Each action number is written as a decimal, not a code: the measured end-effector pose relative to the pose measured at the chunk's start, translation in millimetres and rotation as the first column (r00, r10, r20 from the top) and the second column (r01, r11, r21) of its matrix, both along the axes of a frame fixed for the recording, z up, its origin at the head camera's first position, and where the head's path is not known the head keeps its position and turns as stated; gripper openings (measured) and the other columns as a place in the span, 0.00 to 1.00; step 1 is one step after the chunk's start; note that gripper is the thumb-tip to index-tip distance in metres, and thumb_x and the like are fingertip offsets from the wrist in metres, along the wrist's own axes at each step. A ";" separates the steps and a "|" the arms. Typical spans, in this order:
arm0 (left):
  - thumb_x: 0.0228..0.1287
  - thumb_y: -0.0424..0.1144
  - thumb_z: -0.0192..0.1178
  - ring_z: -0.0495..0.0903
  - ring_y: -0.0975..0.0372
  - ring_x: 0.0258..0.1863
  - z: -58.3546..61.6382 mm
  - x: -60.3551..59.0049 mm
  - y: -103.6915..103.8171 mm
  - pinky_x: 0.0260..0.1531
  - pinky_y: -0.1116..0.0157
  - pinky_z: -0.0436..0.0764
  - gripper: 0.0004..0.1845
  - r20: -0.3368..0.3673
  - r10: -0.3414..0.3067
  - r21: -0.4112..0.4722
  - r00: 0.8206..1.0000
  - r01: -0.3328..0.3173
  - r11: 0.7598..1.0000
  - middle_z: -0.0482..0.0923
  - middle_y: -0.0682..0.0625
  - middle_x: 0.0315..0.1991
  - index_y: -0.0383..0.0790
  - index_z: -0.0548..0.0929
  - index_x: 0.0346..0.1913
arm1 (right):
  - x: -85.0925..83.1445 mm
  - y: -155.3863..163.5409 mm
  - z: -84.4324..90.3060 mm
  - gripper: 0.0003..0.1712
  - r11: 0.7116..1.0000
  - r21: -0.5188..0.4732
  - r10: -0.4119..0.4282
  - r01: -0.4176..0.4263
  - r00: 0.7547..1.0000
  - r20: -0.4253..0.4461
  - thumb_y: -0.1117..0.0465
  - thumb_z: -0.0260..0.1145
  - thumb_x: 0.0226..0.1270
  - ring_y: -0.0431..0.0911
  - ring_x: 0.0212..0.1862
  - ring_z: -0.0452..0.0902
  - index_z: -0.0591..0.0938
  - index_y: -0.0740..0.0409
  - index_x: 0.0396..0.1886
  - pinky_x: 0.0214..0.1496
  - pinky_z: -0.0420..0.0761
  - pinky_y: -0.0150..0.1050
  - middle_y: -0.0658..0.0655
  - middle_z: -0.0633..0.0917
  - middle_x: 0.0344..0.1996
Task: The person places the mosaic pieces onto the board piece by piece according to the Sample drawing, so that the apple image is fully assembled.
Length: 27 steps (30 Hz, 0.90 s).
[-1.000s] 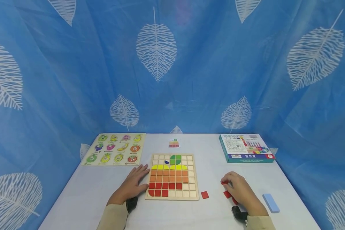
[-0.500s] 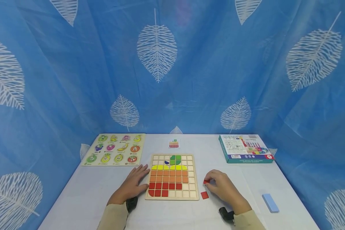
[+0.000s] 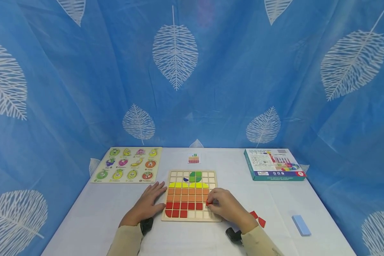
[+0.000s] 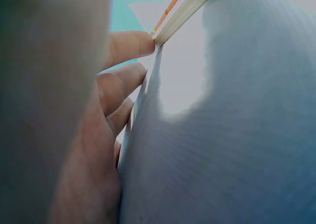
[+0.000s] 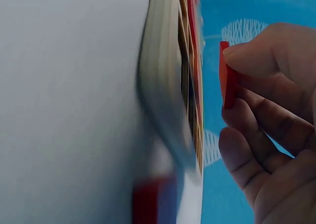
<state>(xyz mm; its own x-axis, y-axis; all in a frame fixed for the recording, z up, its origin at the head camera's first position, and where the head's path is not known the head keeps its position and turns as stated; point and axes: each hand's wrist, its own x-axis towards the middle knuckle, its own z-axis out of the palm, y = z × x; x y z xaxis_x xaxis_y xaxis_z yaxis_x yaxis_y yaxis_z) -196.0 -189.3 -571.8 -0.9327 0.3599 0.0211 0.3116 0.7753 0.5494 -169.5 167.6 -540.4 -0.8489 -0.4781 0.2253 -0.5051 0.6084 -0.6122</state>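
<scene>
We pinch a red tile [image 3: 207, 202] in our right hand [image 3: 225, 207] over the board's [image 3: 191, 196] 4 o'clock cells; left hand [image 3: 147, 205] lies flat, steadying. Bottom rows remain partly unfilled.

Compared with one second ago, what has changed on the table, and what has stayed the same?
The right hand moved left from the loose red tiles to the wooden grid board, pinching a red tile in its fingers above the board's right side. The left hand stayed flat against the board's left edge. The fruit puzzle, box and blue block did not move.
</scene>
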 end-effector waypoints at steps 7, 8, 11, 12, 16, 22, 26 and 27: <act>0.64 0.45 0.69 0.50 0.51 0.82 0.2 0.1 0.7 0.79 0.46 0.46 0.37 -0.001 0.007 -0.004 1.000 -0.007 1.000 0.62 0.48 0.80 0.43 0.74 0.77 | -2.5 -13.3 0.3 0.08 0.996 0.068 0.054 -0.054 0.999 0.002 0.69 0.77 0.64 0.37 0.44 0.77 0.88 0.50 0.32 0.52 0.85 0.38 0.39 0.82 0.39; 0.64 0.45 0.68 0.50 0.51 0.82 0.2 0.1 0.5 0.79 0.46 0.46 0.37 0.000 0.005 -0.004 1.000 -0.005 1.000 0.62 0.48 0.80 0.43 0.74 0.77 | -2.3 -13.8 0.1 0.08 0.996 0.074 0.058 -0.059 0.998 0.004 0.69 0.77 0.63 0.37 0.44 0.77 0.89 0.50 0.32 0.52 0.85 0.38 0.39 0.82 0.39; 0.64 0.45 0.68 0.50 0.51 0.82 0.1 -0.5 0.2 0.79 0.46 0.46 0.37 -0.003 0.002 -0.002 1.000 -0.002 1.000 0.62 0.48 0.80 0.42 0.74 0.77 | -1.7 -14.2 -0.1 0.08 0.994 0.086 0.059 -0.060 0.998 0.018 0.69 0.76 0.64 0.36 0.44 0.77 0.89 0.50 0.32 0.52 0.85 0.38 0.38 0.82 0.39; 0.64 0.45 0.68 0.50 0.51 0.82 -0.3 -0.7 0.3 0.79 0.46 0.46 0.37 -0.005 0.000 -0.003 1.000 0.000 1.000 0.62 0.48 0.80 0.42 0.74 0.77 | -1.2 -14.0 0.0 0.08 0.994 0.089 0.057 -0.058 0.998 0.019 0.68 0.76 0.64 0.36 0.44 0.77 0.90 0.50 0.32 0.53 0.85 0.38 0.38 0.82 0.39; 0.64 0.45 0.68 0.50 0.51 0.82 -0.9 -1.6 -0.3 0.79 0.46 0.45 0.37 -0.006 -0.001 -0.005 1.000 0.001 1.000 0.62 0.48 0.81 0.42 0.74 0.77 | -0.8 -13.1 0.1 0.08 0.993 0.103 0.052 -0.053 0.999 0.011 0.69 0.76 0.63 0.37 0.46 0.78 0.90 0.51 0.32 0.55 0.85 0.40 0.38 0.83 0.40; 0.64 0.45 0.68 0.50 0.51 0.82 -2.0 -1.3 -0.4 0.79 0.46 0.46 0.37 -0.007 0.005 -0.005 1.000 -0.005 1.000 0.62 0.48 0.80 0.43 0.74 0.77 | 0.0 -11.6 0.9 0.07 0.991 0.131 0.038 -0.038 0.999 0.006 0.69 0.76 0.63 0.38 0.46 0.78 0.90 0.52 0.32 0.55 0.85 0.42 0.40 0.84 0.40; 0.63 0.45 0.68 0.51 0.51 0.82 -1.9 -1.0 0.0 0.79 0.46 0.46 0.37 -0.010 0.005 -0.003 1.000 -0.005 1.000 0.62 0.48 0.80 0.43 0.75 0.76 | 2.5 -4.1 -0.8 0.05 0.993 0.122 0.004 -0.002 1.000 -0.011 0.67 0.76 0.64 0.38 0.47 0.78 0.91 0.51 0.36 0.56 0.85 0.43 0.39 0.84 0.40; 0.63 0.45 0.68 0.51 0.50 0.82 -2.0 -1.2 0.2 0.79 0.46 0.46 0.37 -0.010 0.005 -0.002 1.000 -0.005 1.000 0.62 0.48 0.80 0.42 0.75 0.76 | 3.4 -0.8 -1.4 0.05 0.993 0.116 -0.009 0.012 1.000 -0.021 0.66 0.76 0.64 0.39 0.48 0.79 0.91 0.51 0.37 0.56 0.85 0.43 0.40 0.84 0.40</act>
<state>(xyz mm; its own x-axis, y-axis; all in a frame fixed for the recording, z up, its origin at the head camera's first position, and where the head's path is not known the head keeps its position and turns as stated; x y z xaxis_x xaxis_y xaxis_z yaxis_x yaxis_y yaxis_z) -197.1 -189.1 -573.8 -0.9344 0.3549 0.0296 0.3128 0.7780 0.5448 -166.0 166.8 -541.8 -0.8496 -0.4933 0.1863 -0.5103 0.6801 -0.5263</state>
